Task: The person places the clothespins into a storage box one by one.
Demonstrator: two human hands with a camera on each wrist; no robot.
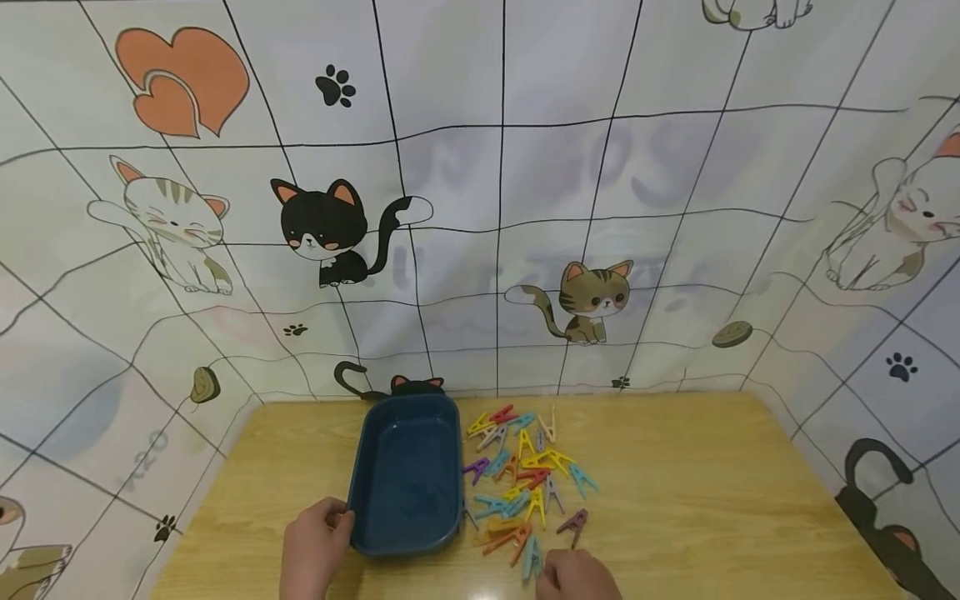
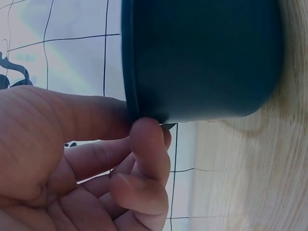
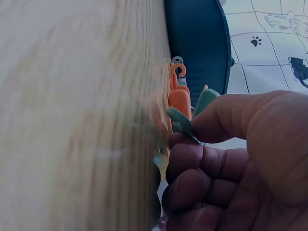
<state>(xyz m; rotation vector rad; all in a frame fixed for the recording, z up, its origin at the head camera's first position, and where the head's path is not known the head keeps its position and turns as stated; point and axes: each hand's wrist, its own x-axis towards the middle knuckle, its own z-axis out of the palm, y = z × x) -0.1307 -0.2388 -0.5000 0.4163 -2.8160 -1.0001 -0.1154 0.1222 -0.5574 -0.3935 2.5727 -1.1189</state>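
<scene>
My left hand [image 1: 315, 542] is at the near left corner of a dark blue plastic basin [image 1: 407, 546]. In the left wrist view, the thumb and index finger pinch the rim of the basin [image 2: 207, 62]. The basin stands upright on the table, and its inside holds nothing visible. At the table's near side, my right hand [image 1: 577, 575] pinches a pale green clothespin [image 3: 179, 118] between thumb and index finger. An orange clothespin [image 3: 180, 101] lies just beyond it in the right wrist view. Several colourful clothespins [image 1: 536, 458] are scattered right of the basin.
A purple-brown clothespin [image 1: 574, 523] lies a little apart, just beyond the right hand. The wooden table [image 1: 675, 483] reaches back to a white sheet [image 1: 465, 183] with grid lines and cartoon cats, which hangs behind and on both sides.
</scene>
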